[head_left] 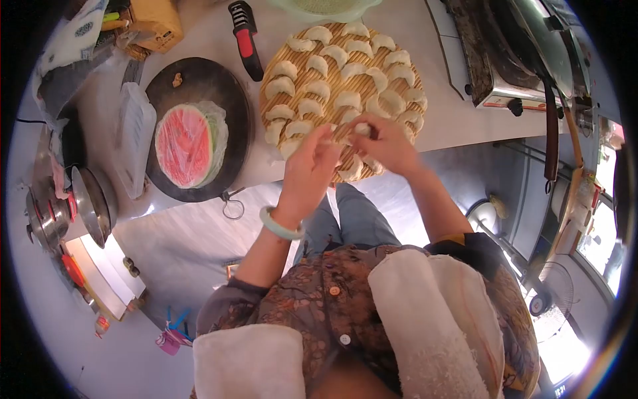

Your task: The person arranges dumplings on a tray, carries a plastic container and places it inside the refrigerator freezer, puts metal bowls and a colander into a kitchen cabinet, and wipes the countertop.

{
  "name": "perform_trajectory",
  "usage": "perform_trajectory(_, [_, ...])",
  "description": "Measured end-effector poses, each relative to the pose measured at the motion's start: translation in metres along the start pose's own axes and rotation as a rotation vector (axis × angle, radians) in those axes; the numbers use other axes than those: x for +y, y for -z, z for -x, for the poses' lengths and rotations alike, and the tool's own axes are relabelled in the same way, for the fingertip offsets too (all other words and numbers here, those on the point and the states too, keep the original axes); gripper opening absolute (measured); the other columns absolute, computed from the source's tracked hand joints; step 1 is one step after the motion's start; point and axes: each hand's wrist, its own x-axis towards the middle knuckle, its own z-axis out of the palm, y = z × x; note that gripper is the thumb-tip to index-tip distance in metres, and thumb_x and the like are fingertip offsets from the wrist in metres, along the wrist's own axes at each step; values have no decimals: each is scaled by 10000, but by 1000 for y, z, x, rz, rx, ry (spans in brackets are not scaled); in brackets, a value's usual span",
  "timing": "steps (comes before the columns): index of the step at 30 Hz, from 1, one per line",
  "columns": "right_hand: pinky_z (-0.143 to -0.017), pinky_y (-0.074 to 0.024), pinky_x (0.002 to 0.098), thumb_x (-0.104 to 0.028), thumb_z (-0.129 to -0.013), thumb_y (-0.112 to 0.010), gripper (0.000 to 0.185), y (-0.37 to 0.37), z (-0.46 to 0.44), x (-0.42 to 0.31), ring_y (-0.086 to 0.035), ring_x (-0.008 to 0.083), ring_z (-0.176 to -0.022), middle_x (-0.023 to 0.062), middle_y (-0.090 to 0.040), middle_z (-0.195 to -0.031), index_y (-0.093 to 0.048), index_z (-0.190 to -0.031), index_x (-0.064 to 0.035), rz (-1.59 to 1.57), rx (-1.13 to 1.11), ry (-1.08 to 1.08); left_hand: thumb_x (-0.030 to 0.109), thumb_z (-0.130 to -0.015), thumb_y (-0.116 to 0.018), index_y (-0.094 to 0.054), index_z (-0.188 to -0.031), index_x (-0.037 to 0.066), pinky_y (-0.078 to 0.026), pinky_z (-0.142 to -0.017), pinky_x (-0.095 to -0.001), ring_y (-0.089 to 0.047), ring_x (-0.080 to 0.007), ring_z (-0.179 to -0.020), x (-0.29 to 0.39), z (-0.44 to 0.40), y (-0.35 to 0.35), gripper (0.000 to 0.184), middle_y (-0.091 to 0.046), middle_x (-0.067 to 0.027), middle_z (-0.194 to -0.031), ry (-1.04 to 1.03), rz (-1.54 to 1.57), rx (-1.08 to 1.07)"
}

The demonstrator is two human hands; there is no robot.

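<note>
A round slatted bamboo tray [298,60] on the counter carries many pale crescent dumplings [359,48], laid in loose rows. My left hand [311,163], with a pale bangle [282,225] at the wrist, hovers at the tray's near edge. Its fingers are bent together and slightly blurred, so what they hold cannot be made out. Close beside it, my right hand [392,146] is also over the near side, thumb and fingers pinched on a small pale dumpling [363,128]. Both hands partly cover the dumplings beneath them.
Left of the tray, a wrapped cut watermelon [185,146] lies on a dark round pan [232,100]. A knife sharpener [246,43] with a red grip lies behind. A clear plastic lid [135,139] leans at the left. At the right stands a gas stove [495,86].
</note>
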Motion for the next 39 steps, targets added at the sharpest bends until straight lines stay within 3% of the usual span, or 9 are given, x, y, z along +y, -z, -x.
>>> perform_trajectory(2, [-580,-470,275,-217,-802,-671,320,18,-2,3,-590,132,-611,89,-632,-700,-624,-1061,-36,23,99,45,117,-925,-557,-485,-1249,-42,-468,-833,-267,-573,-142,-996,1,-26,0,368,-591,-135,-1137,-44,-192,33])
perform_trajectory(8, [-579,-437,232,-176,-822,-679,292,37,8,4,-519,63,-629,4,-571,-693,-616,-1055,-12,-171,204,126,90,-827,-605,-523,-1175,-11,-506,-791,-397,-610,-343,-951,20,-120,-22,371,-564,-186,-1165,-576,-901,103])
perform_trajectory(11, [-558,-408,225,-180,-833,-679,276,33,23,19,-469,42,-622,-23,-530,-675,-615,-1047,-19,-230,201,113,87,-821,-589,-518,-1164,-5,-505,-808,-435,-587,-382,-980,15,-150,-36,362,-558,-184,-1178,-466,-1099,-37])
perform_trajectory(13, [-543,-387,223,-178,-843,-672,259,35,33,25,-438,37,-609,-37,-500,-663,-615,-1041,-21,-237,170,75,40,-830,-531,-540,-1033,-10,-534,-735,-430,-635,-344,-894,17,-159,-43,209,-574,-188,-1086,-477,-1215,-96])
perform_trajectory(16, [-632,-454,213,-114,-895,-630,231,41,41,35,-567,63,-717,15,-602,-795,-573,-1089,-2,-225,107,31,48,-830,-532,-552,-1021,-5,-536,-734,-426,-641,-336,-886,21,-170,-52,199,-585,-186,-1053,-398,-1320,-130])
perform_trajectory(18, [-565,-400,222,-151,-870,-649,236,41,42,43,-472,46,-638,-20,-525,-699,-598,-1054,-12,-270,160,65,55,-831,-537,-560,-1010,-1,-537,-734,-423,-644,-332,-882,20,-174,-55,189,-591,-184,-1039,-401,-1359,-110])
perform_trajectory(27, [-541,-387,229,-169,-870,-645,240,46,42,44,-447,42,-614,-18,-506,-663,-606,-1046,-9,-321,204,86,202,-864,-565,-581,-1040,51,-491,-780,-453,-602,-341,-927,26,-189,-54,233,-592,-157,-1026,-309,-1247,13])
perform_trajectory(33, [-602,-425,213,-145,-894,-628,228,51,39,42,-519,43,-690,-3,-574,-777,-591,-1074,-10,-302,167,63,191,-850,-594,-605,-1040,46,-485,-792,-415,-598,-338,-921,20,-187,-42,240,-609,-156,-1023,-497,-1041,135])
perform_trajectory(39, [-588,-447,294,-158,-830,-658,263,59,26,36,-544,143,-632,79,-585,-715,-603,-1053,-29,-65,305,147,117,-860,-624,-626,-1033,14,-481,-726,-308,-602,-199,-832,35,-141,-16,201,-635,-93,-950,-455,-587,364])
